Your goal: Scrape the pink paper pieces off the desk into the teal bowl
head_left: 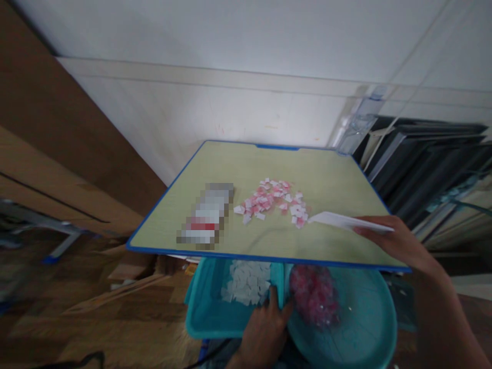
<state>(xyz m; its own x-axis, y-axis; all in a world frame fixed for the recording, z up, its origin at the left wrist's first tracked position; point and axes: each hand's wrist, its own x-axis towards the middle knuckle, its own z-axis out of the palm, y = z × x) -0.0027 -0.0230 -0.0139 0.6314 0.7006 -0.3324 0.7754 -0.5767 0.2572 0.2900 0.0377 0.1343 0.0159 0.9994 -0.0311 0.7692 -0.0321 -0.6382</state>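
Observation:
My right hand is closed on a long, thin white strip, held low over the right side of the tabletop. The strip's far tip comes close to a scattered pile of small pink and white pieces. Below the table's front edge, my left hand grips the rim of a rectangular teal tub, with a finger on the inner side and the thumb on the outer side. Small white squares lie in that tub. Beside it, a round teal basin contains a pink, shiny heap.
The pale yellow tabletop has a blue edge and stands by a white wall. A pixelated phone-shaped object lies on its left. Behind the right corner are a clear plastic bottle and dark stacked panels. Cardboard is on the floor.

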